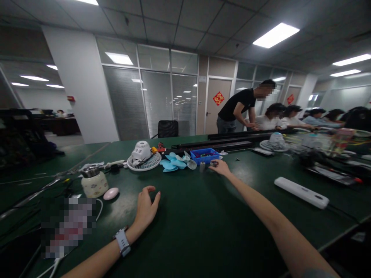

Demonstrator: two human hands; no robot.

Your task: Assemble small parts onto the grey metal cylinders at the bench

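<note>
My right hand (222, 168) reaches out over the green table, its fingers closed on a small metallic cylinder (213, 163). Just left of it stands a second grey metal cylinder (202, 166). Behind both is a blue tray (205, 157) with small dark and coloured parts in it. Light-blue fan blades (174, 162) lie to the left of the tray, with a clear round piece (191, 165) beside them. My left hand (147, 204), with a watch on the wrist, rests on or just above the table. Its thumb and fingers are apart and hold nothing.
A white fan body (141, 151) sits on its grille at the back. Left are a patterned jar (94, 183), a pink mouse-like object (111, 193) and cables. A white power strip (301, 192) lies right. Long black bars (220, 141) line the back. Other people sit far right; one person stands, bending.
</note>
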